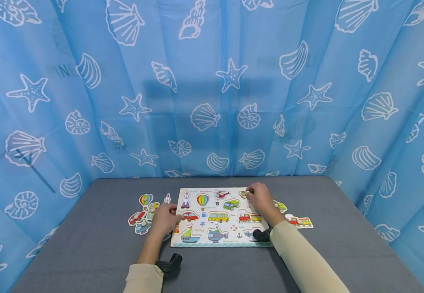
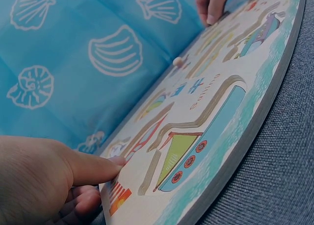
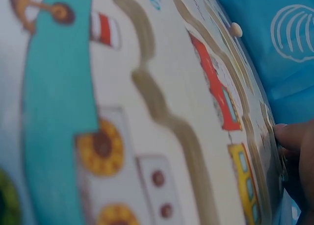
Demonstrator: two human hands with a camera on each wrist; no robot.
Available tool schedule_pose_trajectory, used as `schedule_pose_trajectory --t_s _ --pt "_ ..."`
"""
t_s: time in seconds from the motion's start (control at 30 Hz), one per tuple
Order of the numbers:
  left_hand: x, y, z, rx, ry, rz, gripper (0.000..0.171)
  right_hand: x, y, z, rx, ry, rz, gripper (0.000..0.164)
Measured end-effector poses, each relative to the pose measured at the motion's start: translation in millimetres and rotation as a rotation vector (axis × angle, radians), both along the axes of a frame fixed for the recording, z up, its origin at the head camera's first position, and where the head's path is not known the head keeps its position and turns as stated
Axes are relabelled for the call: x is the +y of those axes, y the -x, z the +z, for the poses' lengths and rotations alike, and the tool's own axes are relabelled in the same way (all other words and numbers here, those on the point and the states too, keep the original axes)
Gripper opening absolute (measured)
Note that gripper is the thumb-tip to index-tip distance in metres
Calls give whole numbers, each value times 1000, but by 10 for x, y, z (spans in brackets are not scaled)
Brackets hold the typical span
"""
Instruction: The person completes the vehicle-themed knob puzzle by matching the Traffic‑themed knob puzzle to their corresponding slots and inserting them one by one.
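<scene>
A wooden vehicle puzzle board (image 1: 212, 232) lies flat on the table, printed with a bus, a train, a sailboat and other vehicles. At its left edge my left hand (image 1: 165, 219) grips it, thumb (image 2: 100, 168) on top beside the red car recess and fingers curled at the side. My right hand (image 1: 262, 200) is at the upper right corner, over the airplane recess (image 1: 243, 194). Its thumb and finger pinch a small puzzle piece (image 1: 251, 191), mostly hidden by the hand. In the right wrist view the right thumb (image 3: 290, 136) shows at the board's far edge.
Loose pieces lie left of the board: a balloon (image 1: 146, 200), a red car (image 1: 136, 218) and a submarine (image 1: 143, 227). To the right lie a green piece (image 1: 280, 206) and a train piece (image 1: 303, 222). A wooden knob (image 3: 236, 30) stands up from the board. Behind hangs a blue shell-print curtain (image 1: 212, 89).
</scene>
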State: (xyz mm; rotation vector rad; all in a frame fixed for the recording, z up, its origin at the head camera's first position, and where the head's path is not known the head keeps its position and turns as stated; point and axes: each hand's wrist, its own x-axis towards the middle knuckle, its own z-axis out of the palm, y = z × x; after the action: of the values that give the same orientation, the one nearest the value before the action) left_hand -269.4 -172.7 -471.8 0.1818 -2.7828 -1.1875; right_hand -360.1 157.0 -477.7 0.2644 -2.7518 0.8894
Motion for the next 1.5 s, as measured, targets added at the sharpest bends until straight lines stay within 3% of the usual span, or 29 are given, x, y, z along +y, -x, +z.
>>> schedule_pose_trajectory --t_s 0.37,0.63,0.97,1.37,1.5 --pt "3 -5 7 -10 2 7 42 -63 -2 5 5 -76 -13 5" --pt "-11 8 -12 -9 9 6 42 -73 -23 11 8 -110 10 14" --pt "-19 41 -46 14 33 -12 42 -61 -155 218 -174 -16 66 41" --pt "-6 31 -9 0 31 -2 42 214 -284 360 -92 -49 158 39" --pt "-7 31 -21 -5 28 -2 43 323 -338 341 -70 -80 140 39"
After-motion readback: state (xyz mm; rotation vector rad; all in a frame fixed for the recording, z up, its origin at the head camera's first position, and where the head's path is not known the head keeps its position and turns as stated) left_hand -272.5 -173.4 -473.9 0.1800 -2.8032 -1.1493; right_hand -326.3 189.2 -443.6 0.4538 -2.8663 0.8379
